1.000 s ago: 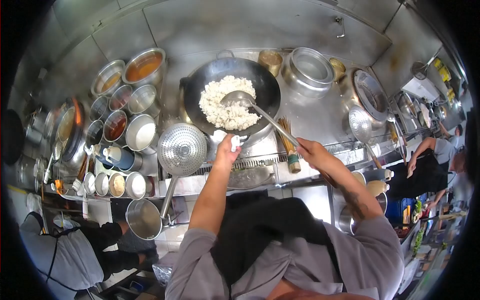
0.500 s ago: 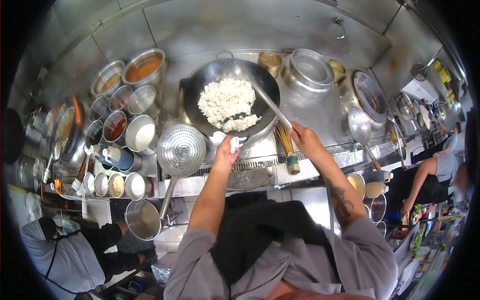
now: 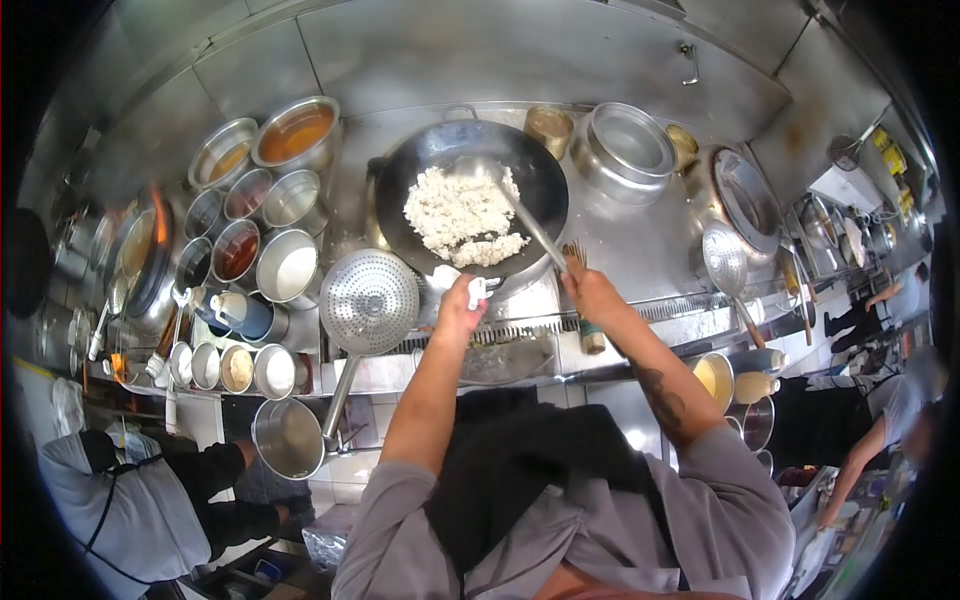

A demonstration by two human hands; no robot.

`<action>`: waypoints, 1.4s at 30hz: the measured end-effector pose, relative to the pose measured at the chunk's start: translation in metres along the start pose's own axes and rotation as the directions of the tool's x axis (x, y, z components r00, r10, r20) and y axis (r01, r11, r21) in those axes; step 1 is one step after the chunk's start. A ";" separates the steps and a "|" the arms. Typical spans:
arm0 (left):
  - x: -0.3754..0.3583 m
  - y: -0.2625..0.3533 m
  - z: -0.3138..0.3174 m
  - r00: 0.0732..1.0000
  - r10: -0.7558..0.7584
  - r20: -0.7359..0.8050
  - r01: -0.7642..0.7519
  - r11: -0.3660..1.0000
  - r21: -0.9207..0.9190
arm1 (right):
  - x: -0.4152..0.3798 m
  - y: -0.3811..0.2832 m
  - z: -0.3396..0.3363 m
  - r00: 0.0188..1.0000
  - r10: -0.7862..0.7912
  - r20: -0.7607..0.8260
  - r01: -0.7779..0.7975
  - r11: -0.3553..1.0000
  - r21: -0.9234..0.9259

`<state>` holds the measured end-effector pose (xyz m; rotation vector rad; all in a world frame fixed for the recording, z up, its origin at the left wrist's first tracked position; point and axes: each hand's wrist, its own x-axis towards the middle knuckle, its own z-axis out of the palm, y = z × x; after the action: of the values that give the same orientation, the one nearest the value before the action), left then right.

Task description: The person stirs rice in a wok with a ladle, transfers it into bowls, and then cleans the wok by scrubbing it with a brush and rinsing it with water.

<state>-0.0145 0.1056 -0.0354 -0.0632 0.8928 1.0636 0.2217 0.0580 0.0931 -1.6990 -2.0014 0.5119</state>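
The white rice (image 3: 450,205) lay across the middle of the wok (image 3: 545,185), in a broad heap with a narrower band partly split off toward the near rim. The right hand (image 3: 592,293) was closed around the handle of a long metal ladle (image 3: 535,228), its blurred bowl by the far side of the heap; whether it touched the grains could not be told. The left hand (image 3: 461,308) gripped a white cloth (image 3: 477,290) at the wok's near rim. Working the rice well seemed to call for a steady left grip through the cloth, while low strokes along the metal broke clumps and folded the loose band back in without flinging grains over the rim. Good elbow room mattered too: the bamboo brush (image 3: 592,340) sat at the surface's (image 3: 640,235) front edge, just below the right hand, and the perforated skimmer (image 3: 370,302) lay just left of the wok.
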 end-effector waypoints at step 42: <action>-0.088 -0.024 0.034 0.999 -0.025 -0.048 0.022 0.999 -0.049 | -0.062 0.015 -0.099 0.953 -0.112 0.282 0.157 0.977 -0.141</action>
<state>0.0090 0.0445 0.0363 -0.1403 0.9079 1.0656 0.2977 -0.0021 0.1597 -1.6414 -2.3966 0.5753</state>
